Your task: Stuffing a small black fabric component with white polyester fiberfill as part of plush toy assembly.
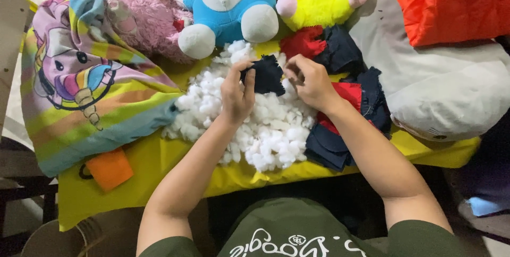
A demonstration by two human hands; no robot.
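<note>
Fluffy white stuffing (260,129) lies on smooth matt yellow cloth (159,164); the navy scrap (265,75) is soft woven fabric, the toys (234,7) plush.

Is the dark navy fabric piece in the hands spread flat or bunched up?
Bunched up. The dark navy fabric piece sits crumpled over the white stuffing pile, pinched by the left hand, with the right hand beside it.

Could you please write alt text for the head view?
Both hands, left hand and right hand, hold a dark navy fabric piece over a pile of white stuffing on a yellow cloth, with plush toys behind.
</note>
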